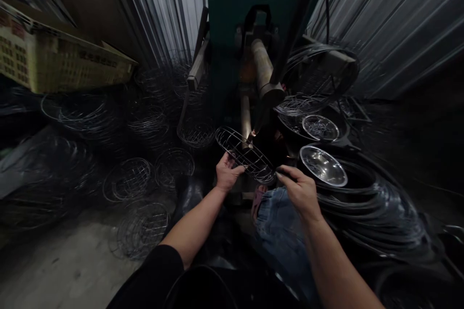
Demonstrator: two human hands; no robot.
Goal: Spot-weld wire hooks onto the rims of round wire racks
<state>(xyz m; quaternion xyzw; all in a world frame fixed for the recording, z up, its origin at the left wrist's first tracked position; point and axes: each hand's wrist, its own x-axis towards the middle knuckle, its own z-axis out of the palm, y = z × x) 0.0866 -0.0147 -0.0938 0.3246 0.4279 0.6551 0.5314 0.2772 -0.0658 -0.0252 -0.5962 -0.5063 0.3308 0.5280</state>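
A round, shallow wire basket [259,160] is held tilted between the electrodes of a spot welding machine [266,70]. My left hand [227,174] grips its near left rim, with the thumb lying across the wires. At the basket's right edge, the fingers of my right hand [299,187] are pinched together on the rim; any small piece between them is too dark to make out. The upper electrode tip [253,134] is close to the basket's wires, and the lower electrode arm [246,118] reaches toward them from behind. Whether tip and wire touch cannot be seen.
Metal bowls [324,166] with a coil of wire [377,217] stand at the right. Stacked wire baskets [143,229] and wire rings [85,116] cover the floor at the left. A yellow crate [72,60] is at the upper left. Corrugated sheet walls [174,5] flank the machine.
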